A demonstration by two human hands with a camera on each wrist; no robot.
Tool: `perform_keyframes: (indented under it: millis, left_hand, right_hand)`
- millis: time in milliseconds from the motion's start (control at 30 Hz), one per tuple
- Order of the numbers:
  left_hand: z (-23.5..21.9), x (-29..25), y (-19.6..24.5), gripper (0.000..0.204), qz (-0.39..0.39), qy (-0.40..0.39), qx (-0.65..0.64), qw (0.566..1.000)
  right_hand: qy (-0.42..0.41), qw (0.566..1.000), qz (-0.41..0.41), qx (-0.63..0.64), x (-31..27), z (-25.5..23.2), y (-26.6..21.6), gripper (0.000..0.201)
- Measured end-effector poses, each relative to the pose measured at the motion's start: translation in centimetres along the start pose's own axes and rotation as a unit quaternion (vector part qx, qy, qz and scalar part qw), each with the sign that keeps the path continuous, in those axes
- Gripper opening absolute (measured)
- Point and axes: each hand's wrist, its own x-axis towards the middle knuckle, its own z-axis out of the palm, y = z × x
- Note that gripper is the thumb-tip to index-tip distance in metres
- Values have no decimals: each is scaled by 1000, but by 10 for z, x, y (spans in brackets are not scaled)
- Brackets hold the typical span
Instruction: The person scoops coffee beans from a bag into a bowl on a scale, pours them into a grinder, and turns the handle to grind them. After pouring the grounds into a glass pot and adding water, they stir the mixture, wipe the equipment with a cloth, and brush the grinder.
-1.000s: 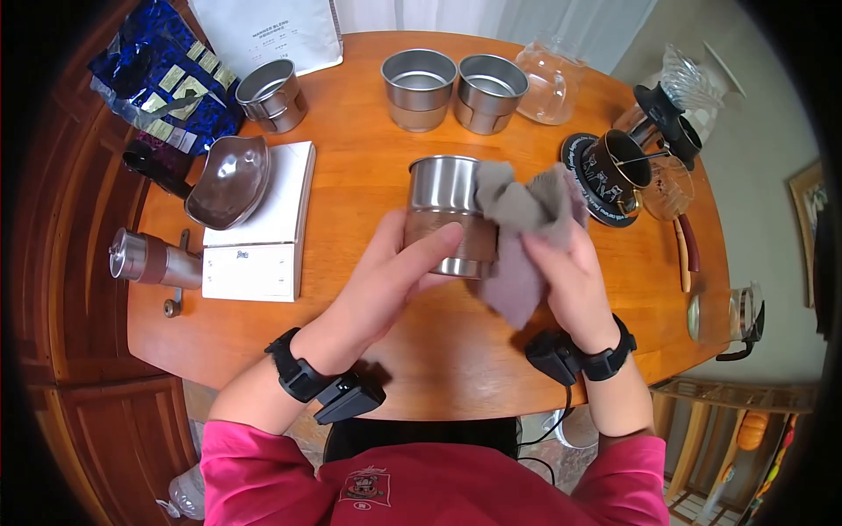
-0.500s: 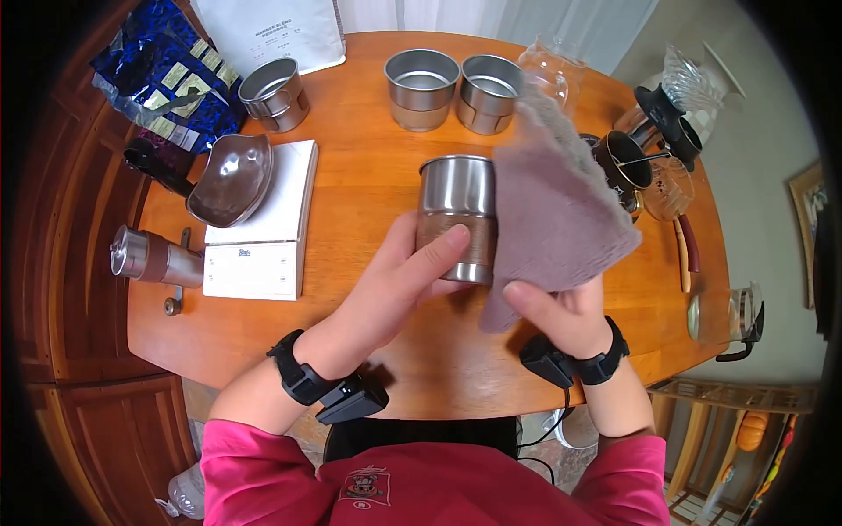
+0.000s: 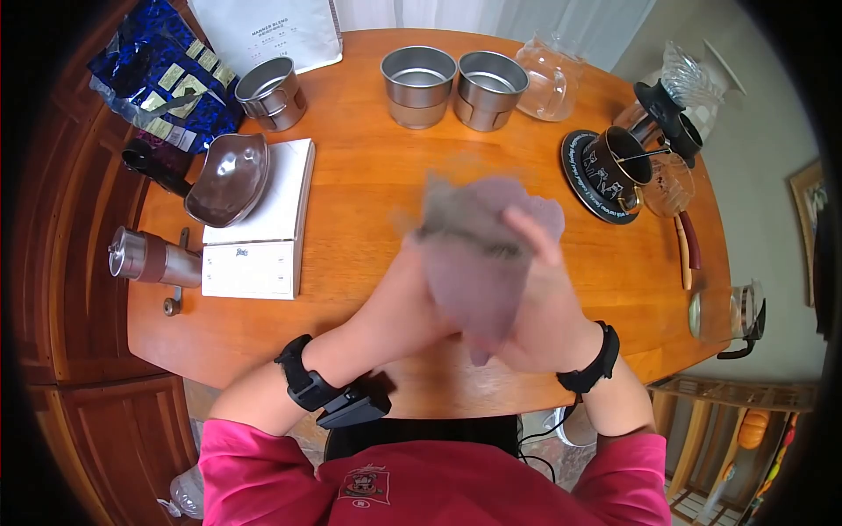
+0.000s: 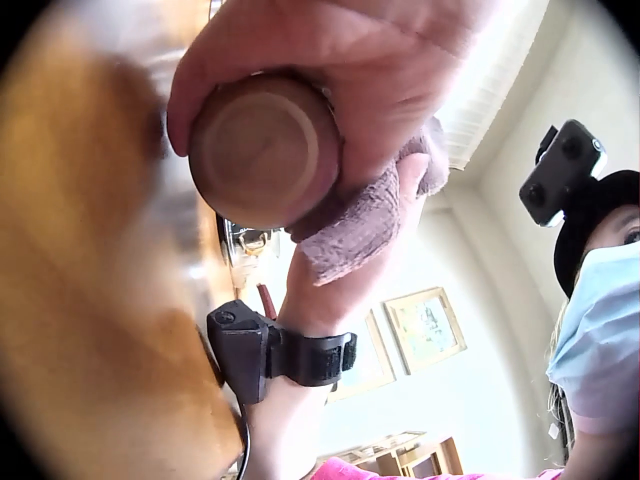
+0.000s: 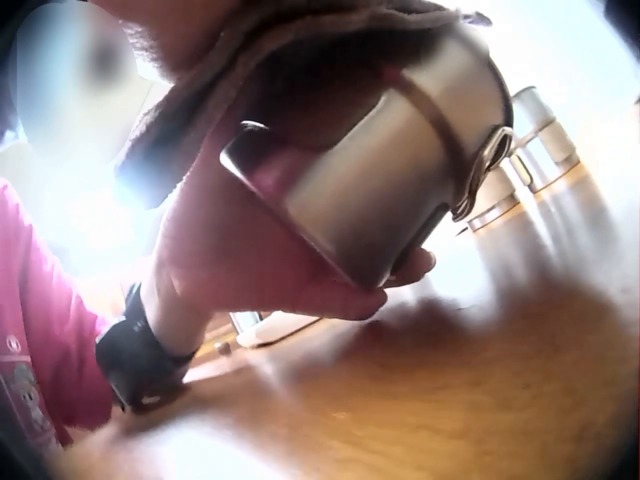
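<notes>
In the head view a grey-mauve cloth [image 3: 478,280] covers a steel cup, blurred by motion. My left hand [image 3: 399,294] grips the cup from the left. The right wrist view shows the cup [image 5: 370,200] tilted, with its folding handle at the side and the fingers of the left hand [image 5: 250,265] round its lower part. Its round base [image 4: 265,150] faces the left wrist camera. My right hand [image 3: 553,311] holds the cloth against the cup, thumb lying over the fabric.
Two steel cups [image 3: 418,105] and a glass server [image 3: 551,83] stand at the back, a third cup [image 3: 270,101] farther left. A white scale [image 3: 250,270] bears a brown dish [image 3: 230,180], near a hand grinder [image 3: 149,259]. A black cup [image 3: 605,180] sits on a saucer, right.
The cloth, spread out beside the cup half a second ago, now wraps over it. My right hand has moved left to meet the left hand, and the cup is hidden in the head view.
</notes>
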Motion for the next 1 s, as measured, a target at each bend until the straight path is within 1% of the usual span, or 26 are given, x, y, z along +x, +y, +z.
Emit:
perform_keyframes:
  millis: [33,67,133,167,200,233,267,300,333,367,400,433,467,500,533,567,600,633,667,700,733,800,833,900,933,1000]
  left_hand:
    - [-3,-2,-4,47,112,-38,133,984]
    - [-4,-2,-4,47,112,-39,134,984]
    - [-6,-2,-2,40,39,-66,89,993]
    - [-5,0,2,40,39,-68,89,993]
    - [-4,3,10,39,-38,-60,-80,994]
    - [-2,6,15,39,-113,-50,-245,962]
    - [0,6,16,39,-113,-50,-246,962]
    - [2,4,17,41,-188,-42,-327,925]
    - [3,4,18,43,-260,-33,-404,876]
    - [2,4,20,43,-260,-33,-404,876]
    - [0,5,24,47,-271,-36,-458,846]
    - [-2,6,26,52,-282,-37,-510,812]
    - [-4,6,26,52,-281,-38,-510,812]
    - [-6,7,25,53,-256,-46,-546,796]
    - [-8,7,25,55,-230,-54,-581,779]
    - [-8,9,28,54,-212,-47,-601,770]
    - [-9,9,28,54,-212,-46,-601,770]
    - [-10,9,28,52,-202,-27,-593,779]
    - [-11,9,28,51,-192,-8,-585,788]
    - [-10,10,25,51,-185,-10,-597,781]
    - [-11,9,23,51,-186,-10,-597,780]
    - [-11,8,19,53,-172,-45,-682,709]
    - [-10,9,17,53,-172,-46,-682,709]
    - [-8,9,15,54,-174,-42,-701,691]
    - [-7,10,15,54,-173,-42,-701,691]
    - [-7,10,16,56,-159,-30,-694,701]
  right_hand:
    - [-24,999,-44,11,-2,4,0,26]
    - [-23,999,-44,11,-1,9,-2,26]
    - [77,994,-71,-7,1,16,-5,25]
    - [78,995,-69,-8,-1,13,-3,25]
    - [55,998,-34,11,-4,8,2,25]
    - [32,999,0,29,-6,5,5,26]
    - [32,999,0,28,-6,4,6,26]
    - [78,996,22,29,-5,2,5,27]
    - [124,991,44,30,-4,-1,4,28]
    - [135,988,63,37,-6,-6,7,29]
    - [135,988,63,37,-10,-7,9,29]
    - [154,982,86,76,-15,-6,10,29]
    - [172,972,108,115,-19,-5,11,28]
    - [155,969,124,145,-21,-6,10,30]
    - [155,969,123,145,-19,-5,9,30]
    - [80,986,114,92,-17,-3,8,33]
    - [4,994,103,39,-15,-1,7,37]
    - [4,994,103,40,-13,0,6,37]
    - [9,997,66,28,-10,1,6,39]
    - [14,999,30,16,-9,1,6,42]
    - [14,999,30,16,-12,3,6,42]
    - [13,979,144,144,-21,8,9,40]
    - [13,979,144,144,-19,6,8,40]
    - [137,986,74,56,-11,-1,7,33]
    - [137,986,74,56,-10,0,6,33]
    - [221,949,171,148,-9,1,4,27]
